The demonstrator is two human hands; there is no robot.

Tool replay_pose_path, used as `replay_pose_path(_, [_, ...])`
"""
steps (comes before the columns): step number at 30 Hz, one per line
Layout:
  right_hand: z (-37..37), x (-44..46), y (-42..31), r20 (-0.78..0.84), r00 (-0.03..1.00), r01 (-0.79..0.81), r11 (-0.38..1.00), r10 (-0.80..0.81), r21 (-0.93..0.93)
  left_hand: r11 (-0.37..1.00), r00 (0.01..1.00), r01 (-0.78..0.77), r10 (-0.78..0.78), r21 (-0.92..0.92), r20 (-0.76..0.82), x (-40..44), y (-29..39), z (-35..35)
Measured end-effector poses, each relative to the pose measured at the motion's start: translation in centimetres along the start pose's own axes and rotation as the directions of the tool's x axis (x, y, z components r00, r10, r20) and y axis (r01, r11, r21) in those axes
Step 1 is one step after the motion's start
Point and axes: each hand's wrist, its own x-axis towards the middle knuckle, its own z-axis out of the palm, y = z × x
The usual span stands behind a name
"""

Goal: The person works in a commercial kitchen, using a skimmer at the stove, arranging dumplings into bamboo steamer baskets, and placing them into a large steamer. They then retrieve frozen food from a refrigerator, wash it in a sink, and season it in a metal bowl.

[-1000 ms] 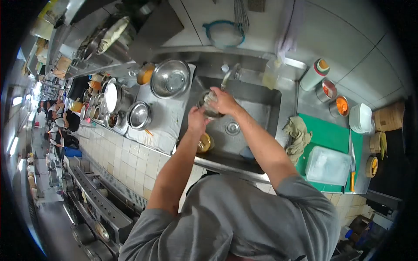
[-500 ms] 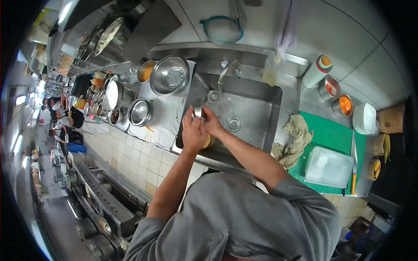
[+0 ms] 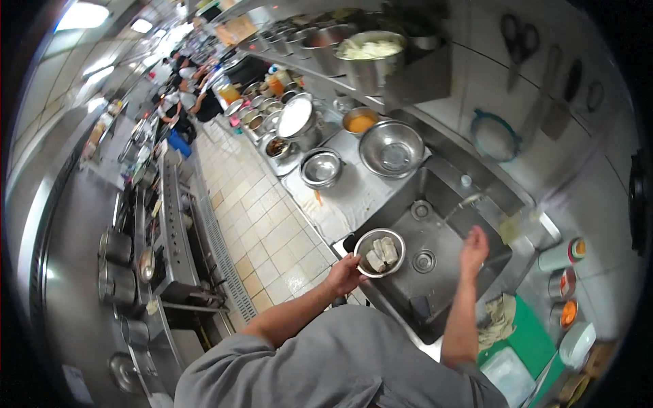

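My left hand [image 3: 345, 275] grips the rim of a small metal bowl [image 3: 402, 257] at the sink's left front corner. Several whitish, block-like pieces [image 3: 382, 253] lie in the bowl; I cannot tell what food they are. Over the right side of the sink [image 3: 445, 285], my right hand [image 3: 475, 250] is raised near the faucet [image 3: 469, 200], fingers stretched out and holding nothing. A dark grey object [image 3: 420, 307] lies on the sink floor, its kind unclear.
Left of the sink stand a large metal bowl [image 3: 390, 149], smaller nested bowls [image 3: 320, 168] and a pan of orange content [image 3: 360, 120]. To the right are a cloth [image 3: 498, 321], a green cutting board [image 3: 534, 334] and a plastic container [image 3: 507, 377]. Co-workers [image 3: 178, 102] stand far along the aisle.
My hands were together over the sink around a shiny metal item; now they are apart. My left hand holds the bowl out to the left, and the view has turned toward the aisle.
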Motion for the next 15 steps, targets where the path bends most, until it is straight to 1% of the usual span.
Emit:
replay_pose_path(1, [-0.4,2.3,-1.1,-0.026,0.993,0.112,0.986,-0.116,-0.126,0.999,0.999,-0.015,0.016,-0.031,0.030,-0.4,0.9,0.1])
replay_pose_path(2, [0.6,3.4,-2.7,0.003,0.988,0.151,0.981,-0.152,-0.118,0.997,0.997,-0.035,0.039,-0.067,0.069,-0.3,1.7,0.3])
replay_pose_path(3, [1.4,4.4,-4.6,-0.021,0.933,0.332,0.883,-0.359,-0.332,0.996,0.984,-0.041,0.053,-0.079,0.169,-0.7,2.9,-0.3])
replay_pose_path(4, [1.9,5.5,-6.0,-0.006,0.830,0.469,0.705,-0.558,-0.532,0.996,0.986,-0.073,0.080,-0.057,0.146,-0.2,3.6,-1.7])
replay_pose_path(5, [2.5,6.1,-4.2,0.191,0.849,0.480,0.568,-0.493,-0.669,0.992,0.987,-0.118,0.122,-0.050,0.104,-1.1,5.3,-1.4])
replay_pose_path(6, [2.8,6.1,-3.6,0.197,0.837,0.493,0.547,-0.510,-0.677,0.989,0.987,-0.148,0.149,-0.026,0.065,-2.5,7.3,-0.6])
replay_pose_path(7, [3.3,5.8,-3.3,0.274,0.950,0.306,0.627,-0.150,-0.716,0.980,0.980,-0.189,0.192,-0.058,0.054,-3.8,8.9,-0.4])
replay_pose_path(8, [3.8,4.9,-2.6,0.311,0.920,0.095,0.634,0.239,-0.768,0.971,0.973,-0.224,0.228,-0.085,0.039,-4.9,10.6,-1.0])
replay_pose_path(9, [4.1,4.9,-1.2,0.279,0.913,0.003,0.681,0.296,-0.733,0.955,0.960,-0.265,0.274,-0.130,0.056,-4.7,11.3,-4.3])
replay_pose_path(10, [4.4,5.5,0.4,0.266,0.898,-0.080,0.726,0.350,-0.683,0.952,0.957,-0.277,0.286,-0.129,0.054,-5.1,12.4,-5.6])
replay_pose_path(11, [4.3,5.3,1.6,0.286,0.897,-0.081,0.761,0.337,-0.643,0.930,0.940,-0.329,0.339,-0.164,0.036,-6.2,13.6,-7.4])
replay_pose_path(12, [4.3,5.5,6.5,0.299,0.927,0.017,0.773,0.226,-0.635,0.892,0.912,-0.402,0.410,-0.204,-0.005,-7.9,14.9,-9.7])
replay_pose_path(13, [4.2,5.5,13.6,0.330,0.938,0.129,0.772,0.110,-0.623,0.863,0.893,-0.444,0.449,-0.240,-0.036,-8.7,15.8,-12.8])
replay_pose_path(14, [4.3,3.9,15.8,0.278,0.923,-0.074,0.832,0.265,-0.550,0.834,0.868,-0.491,0.494,-0.251,-0.056,-10.7,17.4,-14.1])
replay_pose_path(15, [3.7,1.9,17.8,0.312,0.949,0.200,0.681,0.044,-0.704,0.802,0.842,-0.537,0.527,-0.263,-0.112,-12.2,18.6,-17.0])
